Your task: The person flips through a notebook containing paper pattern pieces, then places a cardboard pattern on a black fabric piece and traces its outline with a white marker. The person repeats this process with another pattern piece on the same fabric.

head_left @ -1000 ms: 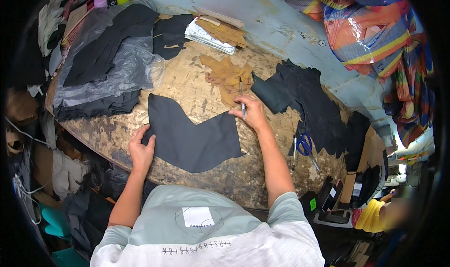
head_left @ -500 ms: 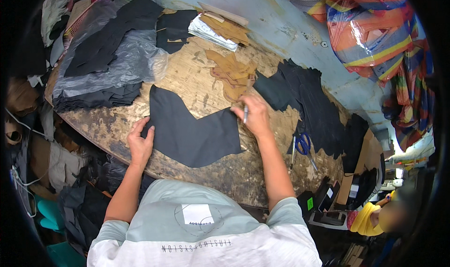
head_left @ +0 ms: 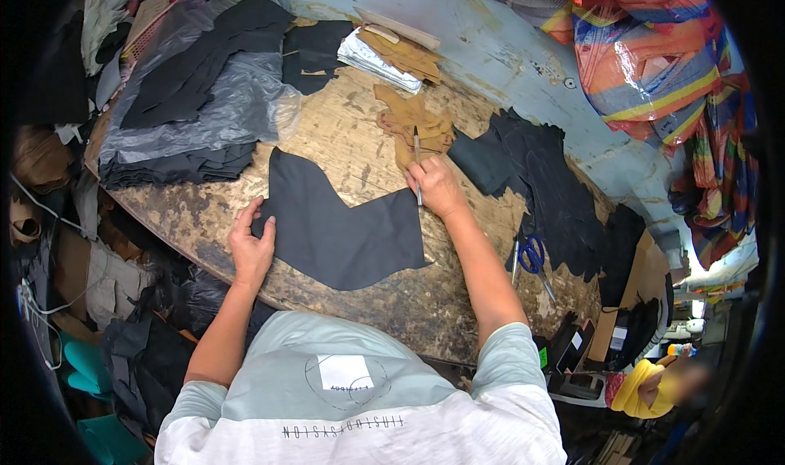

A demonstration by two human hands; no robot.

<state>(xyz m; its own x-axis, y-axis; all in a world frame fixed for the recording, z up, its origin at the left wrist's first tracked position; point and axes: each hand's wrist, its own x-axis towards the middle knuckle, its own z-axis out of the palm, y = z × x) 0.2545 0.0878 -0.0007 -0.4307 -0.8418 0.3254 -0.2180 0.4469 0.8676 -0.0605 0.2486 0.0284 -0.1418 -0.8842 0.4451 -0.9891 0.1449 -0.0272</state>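
Note:
A flat black leather-like piece with a V-shaped notch on its far side lies on the worn wooden table. At its left edge my left hand has the border between thumb and fingers. My right hand is at the piece's far right corner, closed around a slim silver pen that stands roughly upright in the picture. Just beyond this hand lie several tan, irregular pattern-like pieces. Blue-handled scissors rest to the right, with a thin pointed tool beside them.
Dark crumpled hides cover the table's right side. Stacked black pieces and clear plastic sheeting fill the far left. White papers lie against the blue wall. A person in yellow is at the lower right.
My right hand has shifted slightly left, and the pen in it has turned so more of its length points away from me. My left hand stays at the black piece's edge.

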